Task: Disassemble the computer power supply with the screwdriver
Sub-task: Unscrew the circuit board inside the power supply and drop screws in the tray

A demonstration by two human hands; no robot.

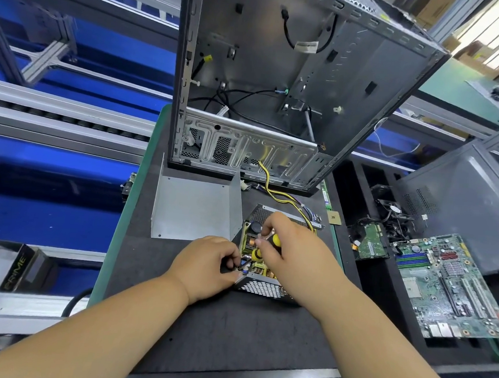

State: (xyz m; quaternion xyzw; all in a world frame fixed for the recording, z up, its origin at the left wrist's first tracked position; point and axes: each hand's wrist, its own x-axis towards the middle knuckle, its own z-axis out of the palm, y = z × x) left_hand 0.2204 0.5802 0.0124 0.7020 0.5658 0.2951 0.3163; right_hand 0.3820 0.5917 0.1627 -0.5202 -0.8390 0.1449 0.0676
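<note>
The power supply (262,287) lies open on the dark mat, its perforated metal wall facing me and its circuit board with coils and a capacitor exposed. My right hand (291,253) grips a yellow-and-black screwdriver (274,240), held over the board and pointing down into its near left corner. My left hand (207,262) sits at that corner, fingers curled and pinching something small by the screwdriver tip; what it pinches is hidden. The supply's removed grey sheet-metal cover (193,211) lies just behind, to the left. Yellow and black wires (283,197) run from the supply toward the case.
An empty computer case (279,87) stands upright at the back of the mat. To the right lie a motherboard (454,288), a hard drive (371,241) and a fan (394,210). A grey side panel (466,198) leans farther right. Conveyor rails run along the left.
</note>
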